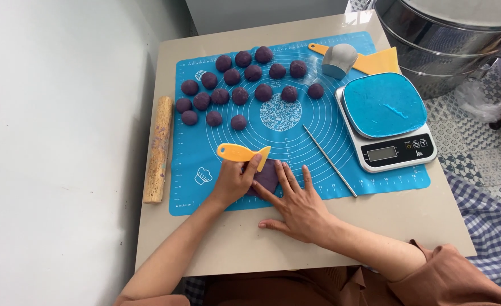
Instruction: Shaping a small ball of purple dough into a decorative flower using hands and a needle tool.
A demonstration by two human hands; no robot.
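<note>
Head view. Landmark: blue mat [296, 130]. Near edge of mat: purple dough lump [266, 177]. Left hand [232, 182], fingers closed round yellow scraper [242, 153], blade at the lump. Right hand [298, 207] spread flat, holding nothing, fingertips on the lump. Far side of mat: dough balls [239, 76]. Right corner: scale [385, 116]. Off left edge: rolling pin [158, 148]. Risk, judged: blade nicking fingertips so close.

I sit at a small beige table [375, 221] pushed near a plain white wall [52, 141] on my left. Patterned floor tiles [471, 153] spread to my right, in soft, even daylight.
</note>
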